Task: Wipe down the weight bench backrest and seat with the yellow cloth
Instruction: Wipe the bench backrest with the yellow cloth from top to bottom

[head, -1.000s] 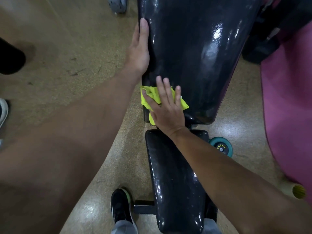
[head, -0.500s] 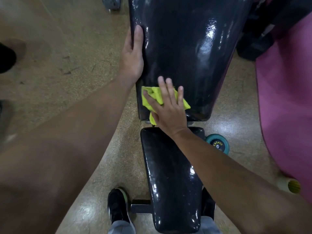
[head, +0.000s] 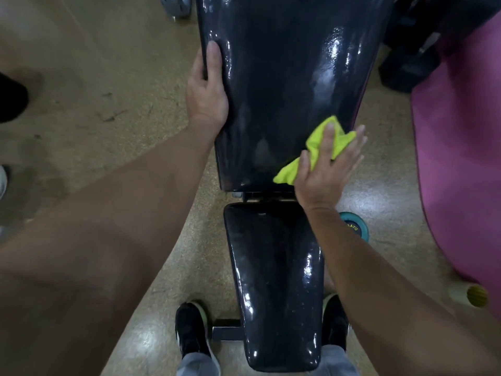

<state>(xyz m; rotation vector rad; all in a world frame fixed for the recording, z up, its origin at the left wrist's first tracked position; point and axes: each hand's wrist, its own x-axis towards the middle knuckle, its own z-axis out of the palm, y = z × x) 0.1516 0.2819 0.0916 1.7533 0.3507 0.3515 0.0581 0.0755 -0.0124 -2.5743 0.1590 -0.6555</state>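
Flat open right hand [head: 326,169] pressing crumpled yellow cloth [head: 318,150] on glossy backrest [head: 284,77], left hand [head: 207,93] grip clasping its edge

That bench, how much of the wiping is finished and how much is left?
The backrest shines wet over much of its length, so it looks largely wiped. In hand: the right hand presses the yellow cloth flat on the backrest's lower right edge, while the left hand grips its left edge. The seat has no cloth on it; it probably comes next.

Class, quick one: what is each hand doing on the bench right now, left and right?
Left hand: grips the backrest edge, thumb on top.
Right hand: open, straight fingers pressing the yellow cloth on the backrest's lower right corner.
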